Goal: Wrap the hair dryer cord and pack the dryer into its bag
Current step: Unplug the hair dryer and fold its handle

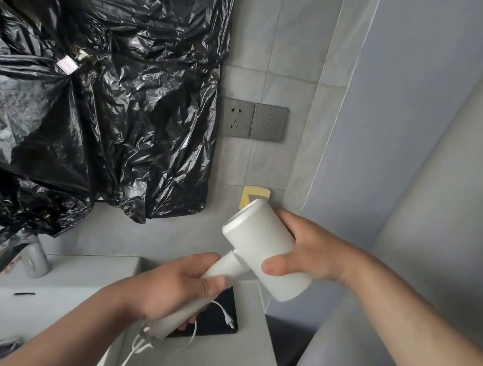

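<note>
I hold a white hair dryer (261,242) in the air over the counter. My left hand (174,287) is wrapped around its handle. My right hand (310,251) grips the barrel from the right side. The white cord (193,335) hangs loose from the bottom of the handle, and its plug (230,323) lies over a flat black bag (218,319) on the counter below my left hand.
Crumpled black plastic sheeting (96,99) covers the wall on the left. A grey wall socket and switch (254,120) sit beside it, with a yellow item (255,195) behind the dryer. A tap (36,259) stands by the sink (53,283); a grey wall runs at right.
</note>
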